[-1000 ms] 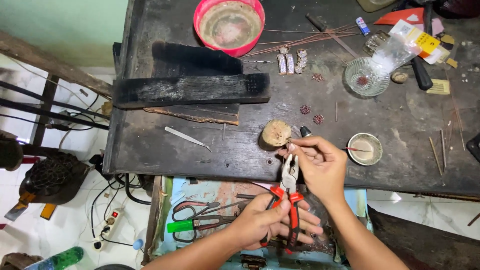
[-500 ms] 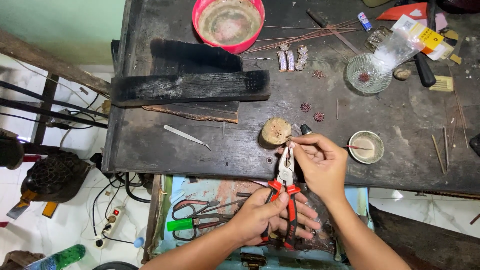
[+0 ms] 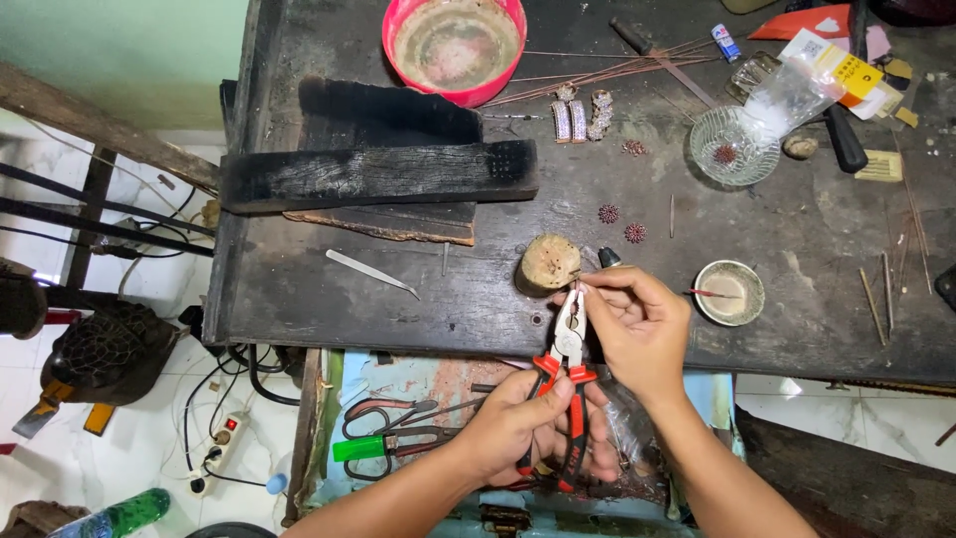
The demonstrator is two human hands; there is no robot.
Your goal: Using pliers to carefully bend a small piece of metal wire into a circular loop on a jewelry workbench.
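The left hand (image 3: 533, 423) grips the red handles of the pliers (image 3: 566, 374), nose up at the counter (image 3: 797, 249) edge. The right hand (image 3: 637, 324) pinches something tiny at the plier tips, too small to tell. Just beyond sits a wood stump (image 3: 548, 264); a small bowl (image 3: 729, 293) lies right, tweezers (image 3: 370, 271) left.

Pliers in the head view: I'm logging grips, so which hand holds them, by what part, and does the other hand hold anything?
The left hand grips the pliers by their red handles. The right hand pinches something tiny at the tips; what, I cannot tell.
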